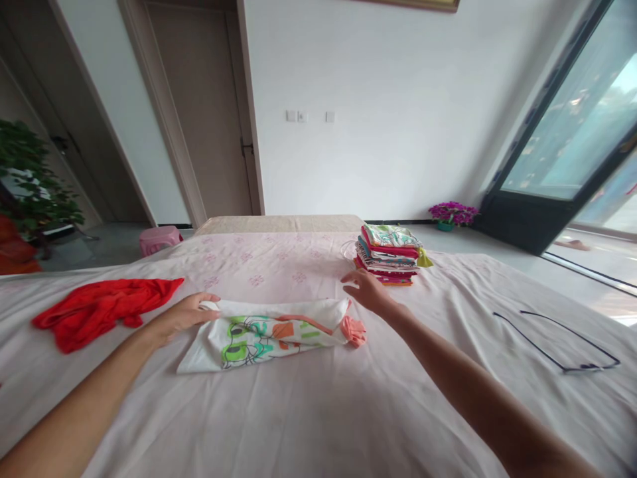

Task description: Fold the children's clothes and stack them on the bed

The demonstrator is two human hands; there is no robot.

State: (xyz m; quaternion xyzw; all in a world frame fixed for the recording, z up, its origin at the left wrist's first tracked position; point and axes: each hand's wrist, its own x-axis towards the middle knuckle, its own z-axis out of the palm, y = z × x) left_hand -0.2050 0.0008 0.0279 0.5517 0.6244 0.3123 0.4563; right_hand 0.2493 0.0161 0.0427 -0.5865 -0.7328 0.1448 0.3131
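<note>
A white printed T-shirt, folded into a long strip, lies in front of me on the bedsheet. It has a green and orange cartoon print and a bunched coral trim at its right end. My left hand pinches the shirt's upper left corner between thumb and fingers. Just past the right end, my right hand hovers with thumb and fingers apart, holding nothing. Behind it stands a stack of folded clothes, with a similar white printed piece on top. A crumpled red garment lies left of my left hand.
Black-framed glasses rest on the pale pink sheet at the right. Beyond the bed are a pink plastic stool, a pot of purple flowers and a leafy plant. A glass door stands at the far right.
</note>
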